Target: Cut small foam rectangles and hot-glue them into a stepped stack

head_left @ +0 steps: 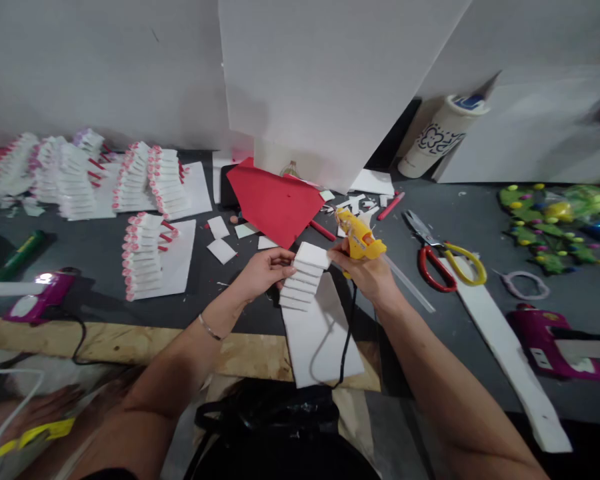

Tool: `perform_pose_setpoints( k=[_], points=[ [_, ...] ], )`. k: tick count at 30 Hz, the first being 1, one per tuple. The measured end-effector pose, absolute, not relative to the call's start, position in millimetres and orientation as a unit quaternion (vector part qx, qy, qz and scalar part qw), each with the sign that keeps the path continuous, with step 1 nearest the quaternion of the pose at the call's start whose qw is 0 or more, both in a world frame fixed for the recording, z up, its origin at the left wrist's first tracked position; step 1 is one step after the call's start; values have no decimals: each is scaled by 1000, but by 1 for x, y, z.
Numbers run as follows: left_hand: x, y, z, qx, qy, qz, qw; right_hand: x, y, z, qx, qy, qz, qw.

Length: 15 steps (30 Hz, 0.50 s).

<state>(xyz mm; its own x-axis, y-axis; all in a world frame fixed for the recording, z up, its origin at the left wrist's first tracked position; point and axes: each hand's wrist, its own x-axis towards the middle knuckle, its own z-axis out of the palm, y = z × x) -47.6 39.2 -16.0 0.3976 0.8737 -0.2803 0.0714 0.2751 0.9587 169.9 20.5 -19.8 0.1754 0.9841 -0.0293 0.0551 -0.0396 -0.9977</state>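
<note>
In the middle of the table my left hand [267, 273] is closed, its fingers pinching the left edge of a stepped row of white foam rectangles [300, 283]. These overlap on a white foam board [325, 340] that hangs past the table's front edge. My right hand [370, 272] wraps round a yellow glue gun [361, 239], whose nozzle points away from me. Its fingertips also touch the right edge of the top rectangle. A clear glue stick [410, 283] juts from the gun's rear, and a black cord [351, 327] runs down beside the board.
Red paper [280, 203] and loose white pieces [221, 251] lie beyond my hands. Finished-looking stepped white models [145, 260] stand at left. Scissors [443, 257], a long white strip [510, 353] and a purple power socket [555, 337] are at right. A cup [437, 137] leans behind.
</note>
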Motion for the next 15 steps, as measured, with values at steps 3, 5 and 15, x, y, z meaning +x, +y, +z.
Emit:
perform_pose_setpoints(
  k=[3,5,15],
  points=[
    [-48,39,-16,521,457,301,655,170,21,-21,-563,-455,454,519],
    [-48,39,-17,517,460,303,655,169,21,-22,-562,-454,457,519],
    [-48,39,-17,511,460,305,660,166,21,-21,-557,-426,469,536]
  ],
)
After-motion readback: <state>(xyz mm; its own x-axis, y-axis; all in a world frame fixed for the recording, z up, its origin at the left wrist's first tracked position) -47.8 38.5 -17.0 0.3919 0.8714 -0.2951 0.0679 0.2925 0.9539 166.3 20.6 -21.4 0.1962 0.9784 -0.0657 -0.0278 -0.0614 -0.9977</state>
